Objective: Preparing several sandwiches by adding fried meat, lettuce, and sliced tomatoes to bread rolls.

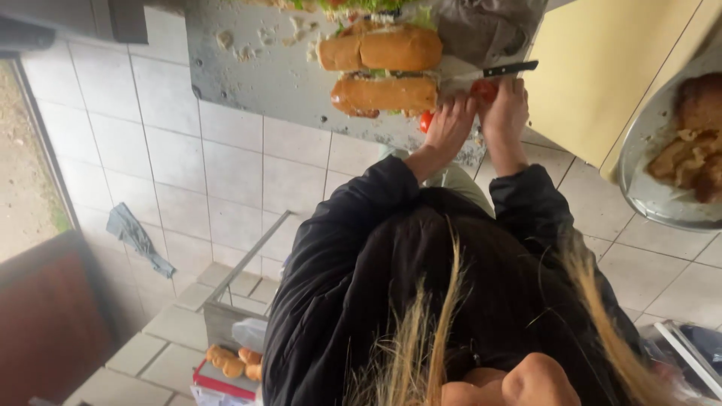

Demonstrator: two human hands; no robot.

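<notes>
Both hands are up at the far edge of a scuffed grey board (256, 75). The left hand (450, 128) lies with fingers spread flat by a smooth red tomato (485, 90). The right hand (505, 113) is on the tomato too; can't tell its grip. A black-handled knife (489, 73) lies just beyond it. Two long crusty sandwiches (383, 71) sit left of the knife, crumbs scattered further left.

2 filled sandwich rolls (380, 71) lie side by side on grey worktop (256, 75). Crumbs (259, 37) just left of rolls. Metal tray w/ browned food (688, 143) well right. Blue cloth (135, 237) on tiled floor, far below-left.
</notes>
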